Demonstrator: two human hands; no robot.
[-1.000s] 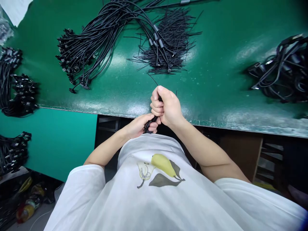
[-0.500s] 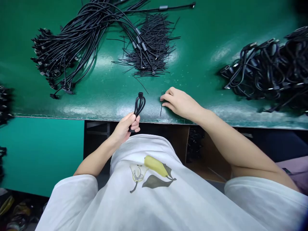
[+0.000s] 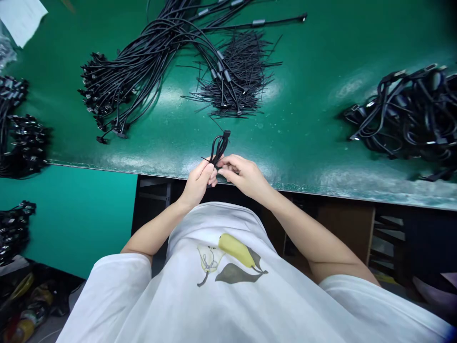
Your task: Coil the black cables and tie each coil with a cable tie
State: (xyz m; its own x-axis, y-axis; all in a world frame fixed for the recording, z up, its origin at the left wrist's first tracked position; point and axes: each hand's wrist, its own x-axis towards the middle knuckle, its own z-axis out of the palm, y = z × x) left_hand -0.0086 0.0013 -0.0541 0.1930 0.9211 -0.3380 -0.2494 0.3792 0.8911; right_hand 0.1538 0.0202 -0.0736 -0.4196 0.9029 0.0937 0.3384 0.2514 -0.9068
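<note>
A black cable (image 3: 220, 146), folded into a looped bundle with its connector at the top, is gripped by my left hand (image 3: 197, 185) above the table's front edge. My right hand (image 3: 246, 175) meets it from the right, thumb and fingers pinched together at the bundle's side. A thin black tie (image 3: 204, 158) crosses the bundle, one end poking out to the left; the part at my right fingertips is mostly hidden. Whether it goes fully around the cable I cannot tell. Beyond the hands lies a heap of loose black ties (image 3: 246, 64).
Long unfolded black cables (image 3: 143, 55) spread over the green table (image 3: 314, 62) at the back left. Folded cables (image 3: 410, 114) are piled at the right. More cable bundles (image 3: 28, 140) lie at the far left, and a white paper (image 3: 23, 19) sits in the back corner.
The right hand pulled away from the cable and took a tie off the table. Now it is back at the bundle, with the tie across it. The left hand has kept the cable.
</note>
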